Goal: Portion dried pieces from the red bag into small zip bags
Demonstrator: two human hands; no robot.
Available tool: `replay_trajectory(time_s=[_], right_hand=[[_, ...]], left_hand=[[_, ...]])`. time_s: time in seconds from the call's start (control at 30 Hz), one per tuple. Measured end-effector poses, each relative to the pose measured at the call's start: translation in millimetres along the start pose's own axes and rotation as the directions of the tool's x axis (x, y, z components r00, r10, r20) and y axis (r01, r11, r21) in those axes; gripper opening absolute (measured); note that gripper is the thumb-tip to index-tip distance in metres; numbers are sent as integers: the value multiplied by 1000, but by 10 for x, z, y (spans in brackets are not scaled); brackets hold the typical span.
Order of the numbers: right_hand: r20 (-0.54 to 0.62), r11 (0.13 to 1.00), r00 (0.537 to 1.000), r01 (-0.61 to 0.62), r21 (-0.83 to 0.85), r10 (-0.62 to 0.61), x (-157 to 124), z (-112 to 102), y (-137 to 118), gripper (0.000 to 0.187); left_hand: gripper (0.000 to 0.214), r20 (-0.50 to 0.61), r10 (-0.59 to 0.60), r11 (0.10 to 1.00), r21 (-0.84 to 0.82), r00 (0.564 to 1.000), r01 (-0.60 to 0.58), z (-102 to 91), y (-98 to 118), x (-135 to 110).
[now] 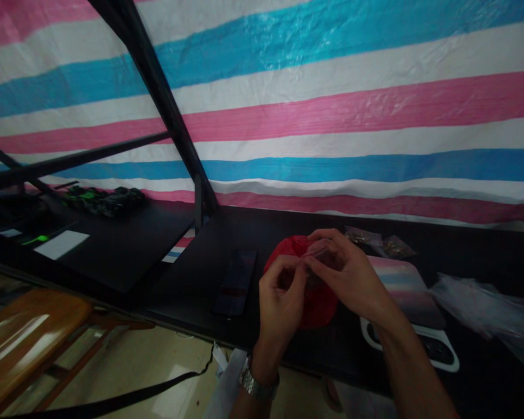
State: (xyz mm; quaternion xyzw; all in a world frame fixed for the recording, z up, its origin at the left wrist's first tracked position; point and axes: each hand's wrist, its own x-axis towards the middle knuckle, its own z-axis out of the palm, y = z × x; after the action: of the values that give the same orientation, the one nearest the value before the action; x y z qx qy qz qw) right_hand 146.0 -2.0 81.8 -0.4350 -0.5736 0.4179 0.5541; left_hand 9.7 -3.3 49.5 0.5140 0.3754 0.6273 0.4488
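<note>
My left hand (pixel 282 302) and my right hand (pixel 347 273) meet over a red bag (pixel 318 305) that lies on the black table (pixel 192 273). Both pinch a small clear plastic packet (pixel 317 254) between their fingertips, just above the red bag. The left wrist wears a metal watch (pixel 257 381). What the packet contains is too dim to make out.
A dark phone (pixel 236 282) lies left of the red bag. A white-rimmed device with a striped reflective top (pixel 408 291) sits to the right, clear plastic bags (pixel 484 305) beyond it. Small packets (pixel 378 241) lie behind. A striped tarp forms the back wall. A wooden stool (pixel 26 337) stands lower left.
</note>
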Motion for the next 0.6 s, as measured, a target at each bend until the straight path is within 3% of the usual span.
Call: replay_trajectory(time_s=[0.1,0.2,0.27,0.37,0.4,0.47,0.6], right_hand=[[-30,1000,1000,-4,12,4,11,-23,-39,30],[-204,999,979,14,-35,-20,71,-129,-45,36],[-410,998,911,6,-60,-30,136,-257,-1,38],[-663,998,748,-29,-48,-10,231,-510,142,37],[-701,997,713,-53,-61,-5,250,-600,196,36],[-730,976,684,-165,-145,7,254,-777,277,32],[-792,796,607,-450,-405,-59,81,-1153,189,24]], left_hand=[[18,44,24,998,61,999,-27,-20,12,-10],[12,59,85,983,155,995,-93,-40,29,-25],[14,0,143,967,214,990,-140,-73,33,-28],[14,-65,237,930,305,969,-206,-169,14,-13],[14,-70,261,918,327,963,-225,-209,2,-4],[17,-74,287,902,357,955,-244,-286,-23,11],[18,-62,310,879,399,949,-261,-383,-55,21]])
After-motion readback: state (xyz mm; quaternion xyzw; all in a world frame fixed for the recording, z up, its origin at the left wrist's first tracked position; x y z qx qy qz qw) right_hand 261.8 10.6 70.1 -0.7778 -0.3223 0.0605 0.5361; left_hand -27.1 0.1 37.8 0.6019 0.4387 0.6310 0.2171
